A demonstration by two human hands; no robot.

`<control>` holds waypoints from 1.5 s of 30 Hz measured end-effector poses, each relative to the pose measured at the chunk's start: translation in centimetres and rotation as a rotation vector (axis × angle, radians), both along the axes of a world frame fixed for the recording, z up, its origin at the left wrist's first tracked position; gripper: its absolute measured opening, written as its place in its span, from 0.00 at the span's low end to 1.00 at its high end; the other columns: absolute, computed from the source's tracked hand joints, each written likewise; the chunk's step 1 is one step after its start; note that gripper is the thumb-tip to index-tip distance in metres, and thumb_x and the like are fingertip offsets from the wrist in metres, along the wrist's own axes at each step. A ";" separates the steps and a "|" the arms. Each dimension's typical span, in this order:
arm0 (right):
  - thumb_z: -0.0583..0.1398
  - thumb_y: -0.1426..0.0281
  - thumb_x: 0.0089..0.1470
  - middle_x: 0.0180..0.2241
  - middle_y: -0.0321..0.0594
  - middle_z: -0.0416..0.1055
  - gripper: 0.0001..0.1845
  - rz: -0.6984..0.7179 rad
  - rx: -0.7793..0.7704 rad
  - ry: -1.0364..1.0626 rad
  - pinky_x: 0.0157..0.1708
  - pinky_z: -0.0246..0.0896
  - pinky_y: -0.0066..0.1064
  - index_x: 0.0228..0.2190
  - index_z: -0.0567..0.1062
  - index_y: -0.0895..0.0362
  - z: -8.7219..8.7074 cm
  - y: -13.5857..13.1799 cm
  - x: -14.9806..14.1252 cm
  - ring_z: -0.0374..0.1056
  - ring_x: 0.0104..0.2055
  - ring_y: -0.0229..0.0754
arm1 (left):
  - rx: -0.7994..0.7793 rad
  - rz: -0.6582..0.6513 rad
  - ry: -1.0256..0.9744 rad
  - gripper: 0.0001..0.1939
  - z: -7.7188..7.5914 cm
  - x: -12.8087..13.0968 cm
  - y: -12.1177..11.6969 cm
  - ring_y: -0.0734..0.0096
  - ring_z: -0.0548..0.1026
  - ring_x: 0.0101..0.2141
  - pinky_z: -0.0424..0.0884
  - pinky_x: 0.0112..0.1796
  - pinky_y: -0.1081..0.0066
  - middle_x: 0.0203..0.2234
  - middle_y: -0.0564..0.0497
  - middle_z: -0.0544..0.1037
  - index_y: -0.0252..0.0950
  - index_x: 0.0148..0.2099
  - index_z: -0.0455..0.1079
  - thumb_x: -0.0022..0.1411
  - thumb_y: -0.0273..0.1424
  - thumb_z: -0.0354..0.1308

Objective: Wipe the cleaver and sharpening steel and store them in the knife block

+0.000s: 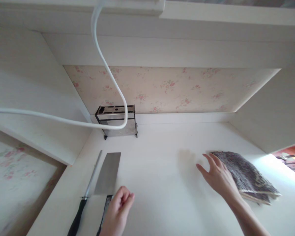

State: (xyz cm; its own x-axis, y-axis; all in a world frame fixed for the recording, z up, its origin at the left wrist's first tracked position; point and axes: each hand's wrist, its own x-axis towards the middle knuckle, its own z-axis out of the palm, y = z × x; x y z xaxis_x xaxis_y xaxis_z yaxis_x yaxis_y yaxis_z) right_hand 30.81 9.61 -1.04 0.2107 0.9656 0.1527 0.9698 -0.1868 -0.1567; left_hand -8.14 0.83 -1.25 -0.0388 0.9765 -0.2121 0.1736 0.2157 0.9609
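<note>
We're holding left hand (120, 208) curled, seemingly empty, just right of cleaver (108, 173), blade pointing toward counter (159, 170) back edge; right hand (217, 178) hovering spread, empty, beside cloth (247, 173).

Reads as a home: rose-print wallpaper (162, 88) behind a white built-in worktop (157, 157), more floral pattern (14, 167) lower left. Kitchen gear on top: cleaver (109, 172), sharpening steel (78, 214), slotted metal holder (131, 128) at the back. Can't tell if the room itself is a kitchen.
</note>
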 end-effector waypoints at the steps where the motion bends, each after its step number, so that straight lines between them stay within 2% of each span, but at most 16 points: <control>1: 0.51 0.47 0.56 0.61 0.56 0.58 0.37 -0.093 -0.048 -0.086 0.54 0.57 0.53 0.59 0.63 0.57 -0.1 -0.4 2.0 0.58 0.60 0.65 | -0.034 -0.070 0.021 0.22 -0.8 1.3 -0.8 0.75 0.55 0.22 0.55 0.26 0.73 0.19 0.60 0.53 0.40 0.25 0.49 0.62 0.47 0.52; 4: 0.50 0.45 0.55 0.57 0.62 0.63 0.41 -0.279 -0.299 -0.165 0.47 0.62 0.53 0.60 0.62 0.59 -0.5 -1.3 7.2 0.64 0.55 0.69 | -0.117 -0.295 0.091 0.22 -2.4 3.9 -2.1 0.75 0.53 0.23 0.52 0.27 0.71 0.19 0.60 0.50 0.40 0.24 0.47 0.61 0.46 0.51; 7: 0.49 0.53 0.58 0.48 0.64 0.71 0.34 -0.233 -0.447 -0.195 0.44 0.63 0.49 0.58 0.63 0.62 -0.9 -1.7 9.6 0.71 0.48 0.66 | -0.154 -0.421 0.184 0.20 -2.9 5.0 -2.2 0.74 0.54 0.24 0.52 0.28 0.70 0.19 0.60 0.52 0.40 0.24 0.47 0.61 0.43 0.51; 9: 0.49 0.60 0.59 0.42 0.62 0.75 0.29 -0.166 -0.453 -0.219 0.41 0.63 0.47 0.56 0.65 0.63 -0.8 -1.6 9.1 0.73 0.43 0.63 | -0.170 -0.439 0.234 0.18 -2.9 5.2 -2.0 0.74 0.55 0.24 0.52 0.28 0.70 0.19 0.60 0.53 0.40 0.24 0.48 0.61 0.41 0.50; 13: 0.48 0.64 0.59 0.34 0.59 0.78 0.27 -0.099 -0.416 -0.183 0.35 0.63 0.42 0.56 0.67 0.62 0.4 -1.0 3.7 0.75 0.38 0.61 | -0.171 -0.467 0.273 0.17 -2.9 5.4 -1.9 0.74 0.56 0.24 0.52 0.28 0.71 0.19 0.59 0.54 0.40 0.25 0.49 0.60 0.39 0.51; 19: 0.51 0.65 0.58 0.35 0.53 0.79 0.25 0.208 -0.324 0.048 0.37 0.62 0.37 0.55 0.70 0.58 2.3 -0.6 -9.2 0.76 0.39 0.56 | -0.135 -0.520 0.291 0.17 -3.5 5.9 -2.4 0.74 0.56 0.23 0.51 0.26 0.71 0.18 0.59 0.55 0.40 0.24 0.48 0.59 0.40 0.51; 23: 0.53 0.53 0.59 0.38 0.54 0.79 0.30 0.457 -0.300 0.296 0.39 0.63 0.38 0.56 0.69 0.58 3.2 -1.6 -16.4 0.75 0.43 0.58 | -0.153 -0.500 0.319 0.18 -3.4 5.4 -3.2 0.74 0.56 0.22 0.50 0.26 0.71 0.17 0.60 0.54 0.41 0.24 0.48 0.58 0.41 0.51; 26: 0.52 0.50 0.59 0.40 0.55 0.78 0.32 0.615 -0.307 0.470 0.40 0.65 0.40 0.56 0.70 0.58 3.8 -2.7 -19.9 0.74 0.44 0.59 | -0.171 -0.475 0.333 0.18 -4.1 4.6 -3.8 0.74 0.56 0.22 0.50 0.26 0.71 0.17 0.60 0.55 0.41 0.24 0.48 0.57 0.43 0.51; 29: 0.56 0.56 0.58 0.49 0.51 0.75 0.29 0.731 -0.314 0.675 0.44 0.66 0.39 0.57 0.69 0.55 3.8 -3.6 -21.9 0.74 0.45 0.56 | -0.180 -0.447 0.331 0.20 -5.0 3.9 -4.2 0.75 0.55 0.22 0.50 0.26 0.71 0.16 0.60 0.54 0.41 0.23 0.48 0.56 0.45 0.52; 32: 0.60 0.63 0.55 0.60 0.46 0.64 0.31 0.816 -0.350 0.896 0.44 0.68 0.33 0.59 0.65 0.52 3.4 -4.4 -22.4 0.72 0.50 0.49 | -0.166 -0.430 0.319 0.20 -5.0 3.8 -4.1 0.75 0.54 0.21 0.49 0.25 0.70 0.16 0.60 0.53 0.41 0.23 0.49 0.57 0.46 0.52; 34: 0.58 0.65 0.56 0.56 0.45 0.69 0.28 0.784 -0.354 1.002 0.42 0.69 0.30 0.58 0.67 0.52 2.9 -4.7 -21.7 0.73 0.47 0.45 | -0.135 -0.419 0.305 0.20 -4.3 4.2 -3.8 0.75 0.54 0.21 0.49 0.25 0.70 0.16 0.60 0.53 0.41 0.23 0.49 0.58 0.45 0.52; 36: 0.56 0.64 0.59 0.44 0.41 0.76 0.21 0.678 -0.318 1.055 0.37 0.69 0.29 0.54 0.70 0.53 2.4 -4.7 -20.5 0.74 0.39 0.41 | -0.122 -0.427 0.292 0.19 -3.2 4.9 -3.4 0.75 0.54 0.21 0.48 0.25 0.70 0.16 0.61 0.52 0.40 0.23 0.49 0.59 0.43 0.52; 38: 0.54 0.61 0.61 0.32 0.37 0.77 0.16 0.537 -0.248 1.053 0.31 0.67 0.28 0.46 0.74 0.53 1.9 -4.6 -18.9 0.72 0.31 0.39 | -0.131 -0.473 0.297 0.19 -2.2 5.6 -2.8 0.75 0.54 0.21 0.47 0.25 0.70 0.16 0.60 0.52 0.40 0.23 0.49 0.59 0.39 0.53; 40: 0.53 0.58 0.62 0.27 0.36 0.74 0.16 0.406 -0.163 0.993 0.28 0.63 0.28 0.40 0.75 0.53 1.4 -4.5 -17.3 0.68 0.27 0.39 | -0.120 -0.511 0.318 0.19 -1.4 6.3 -2.2 0.75 0.55 0.22 0.48 0.25 0.70 0.16 0.60 0.53 0.39 0.22 0.48 0.59 0.36 0.54; 42: 0.53 0.55 0.62 0.31 0.37 0.73 0.17 0.319 -0.110 0.907 0.29 0.63 0.30 0.38 0.73 0.53 0.9 -4.4 -16.1 0.67 0.28 0.39 | -0.056 -0.500 0.358 0.20 -0.9 6.8 -1.7 0.75 0.57 0.22 0.50 0.25 0.70 0.16 0.59 0.54 0.39 0.22 0.47 0.61 0.36 0.53; 45: 0.54 0.53 0.60 0.44 0.40 0.71 0.19 0.267 -0.146 0.848 0.33 0.65 0.32 0.44 0.70 0.52 0.2 -4.5 -15.6 0.70 0.36 0.41 | 0.156 -0.424 0.497 0.18 -0.3 6.7 -0.9 0.74 0.62 0.22 0.56 0.27 0.71 0.18 0.57 0.59 0.39 0.24 0.51 0.66 0.35 0.47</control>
